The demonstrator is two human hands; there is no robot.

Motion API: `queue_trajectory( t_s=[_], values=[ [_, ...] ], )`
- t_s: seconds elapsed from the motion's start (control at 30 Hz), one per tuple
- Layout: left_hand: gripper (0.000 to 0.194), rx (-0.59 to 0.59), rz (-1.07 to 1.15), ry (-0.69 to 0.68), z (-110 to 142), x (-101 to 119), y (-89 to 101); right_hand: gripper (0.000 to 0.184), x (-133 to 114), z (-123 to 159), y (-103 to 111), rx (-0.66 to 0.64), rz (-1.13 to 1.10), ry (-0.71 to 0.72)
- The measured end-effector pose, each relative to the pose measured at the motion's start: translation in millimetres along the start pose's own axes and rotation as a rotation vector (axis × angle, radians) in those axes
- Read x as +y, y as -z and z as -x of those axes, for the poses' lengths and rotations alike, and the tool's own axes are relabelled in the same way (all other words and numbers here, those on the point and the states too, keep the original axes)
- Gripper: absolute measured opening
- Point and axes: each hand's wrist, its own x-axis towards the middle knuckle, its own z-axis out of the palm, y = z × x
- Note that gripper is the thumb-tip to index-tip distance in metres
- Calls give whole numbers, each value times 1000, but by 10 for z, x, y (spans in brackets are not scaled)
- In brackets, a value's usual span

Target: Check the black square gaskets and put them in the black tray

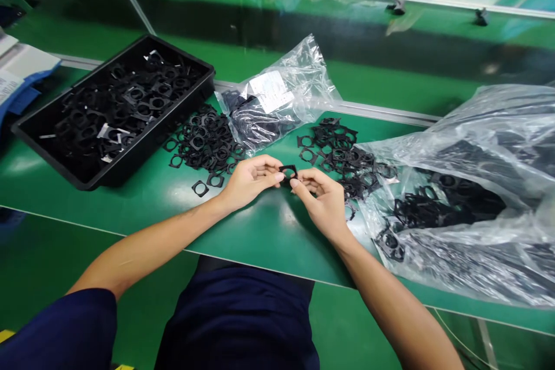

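Between my two hands is a small black plastic frame with a round hole, held a little above the green table. My left hand pinches its left side between thumb and fingers. On the other side, my right hand grips the right edge with thumb and forefinger. Behind my left hand lies a pile of flat black ring pieces, a few of them loose near its front. A second pile of black pieces spreads just behind my right hand. Whether the held frame is one piece or two joined cannot be made out.
At the left stands a black tray full of black parts, some with white bits. A labelled clear bag sits at the back. A large open plastic bag of black parts covers the right. The green table ends close to my body.
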Motion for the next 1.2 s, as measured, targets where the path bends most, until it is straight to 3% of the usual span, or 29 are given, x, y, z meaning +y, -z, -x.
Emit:
queue_trajectory(
  t_s=[0.4, 1.2],
  values=[
    [43, 15, -8, -17, 4, 13, -18, 34, 58, -28, 5, -76, -205, -82],
    [39, -44, -52, -12, 5, -8, 2, 38, 3, -30, 8, -69, -186, -114]
  ],
)
